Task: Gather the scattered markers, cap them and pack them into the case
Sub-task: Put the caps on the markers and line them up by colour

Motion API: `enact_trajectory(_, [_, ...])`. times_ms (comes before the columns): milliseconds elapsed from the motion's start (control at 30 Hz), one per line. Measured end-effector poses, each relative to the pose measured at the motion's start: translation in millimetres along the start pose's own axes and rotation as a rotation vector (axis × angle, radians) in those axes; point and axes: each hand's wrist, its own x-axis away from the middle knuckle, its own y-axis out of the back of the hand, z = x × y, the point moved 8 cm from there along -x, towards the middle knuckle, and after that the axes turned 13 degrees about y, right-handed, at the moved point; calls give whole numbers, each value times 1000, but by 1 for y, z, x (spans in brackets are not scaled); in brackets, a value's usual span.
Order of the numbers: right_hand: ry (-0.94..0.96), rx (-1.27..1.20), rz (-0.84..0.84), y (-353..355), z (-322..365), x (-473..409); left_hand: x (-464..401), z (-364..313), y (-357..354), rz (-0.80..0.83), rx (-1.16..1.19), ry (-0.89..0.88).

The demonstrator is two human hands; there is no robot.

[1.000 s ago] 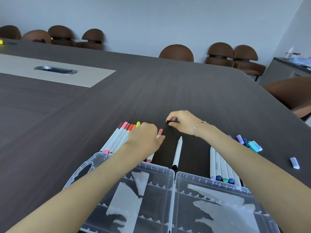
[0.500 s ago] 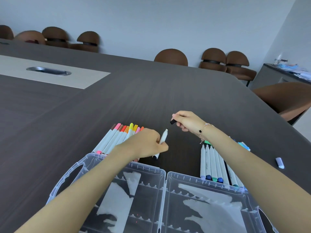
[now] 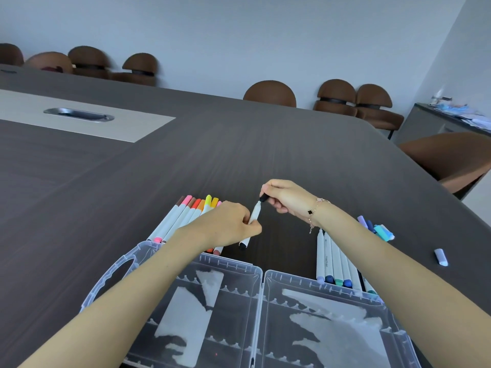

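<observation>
My left hand (image 3: 230, 224) grips a white marker (image 3: 253, 215) by its barrel, tilted with the tip pointing up and away. A black cap (image 3: 263, 198) is pinched in my right hand (image 3: 285, 197) and sits right at the marker's tip. On the table under my left hand lies a row of warm-coloured markers (image 3: 186, 212). A row of blue and green markers (image 3: 333, 257) rests beside my right forearm. The clear plastic case (image 3: 261, 274) stands open in front of me, both halves holding no markers.
A loose pale cap (image 3: 441, 257) lies on the dark table (image 3: 239, 144) at the right. Several blue and lilac caps (image 3: 377, 228) show past my right arm. Brown chairs (image 3: 269, 93) line the far and right edges.
My left hand picked the white marker off the table and tilted it up. My right hand lifted the black cap and brought it to the marker's tip.
</observation>
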Motion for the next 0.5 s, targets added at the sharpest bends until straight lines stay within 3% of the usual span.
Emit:
enact_trajectory(133, [-52, 38, -151, 14, -6, -4, 3, -4, 3, 1, 5, -9])
enact_trajectory(333, [-96, -49, -85, 0, -7, -1, 3, -5, 9, 3, 27, -31])
enact_trajectory(500, [-142, -187, -233, 8, -6, -1, 6, -7, 11, -1, 26, -48])
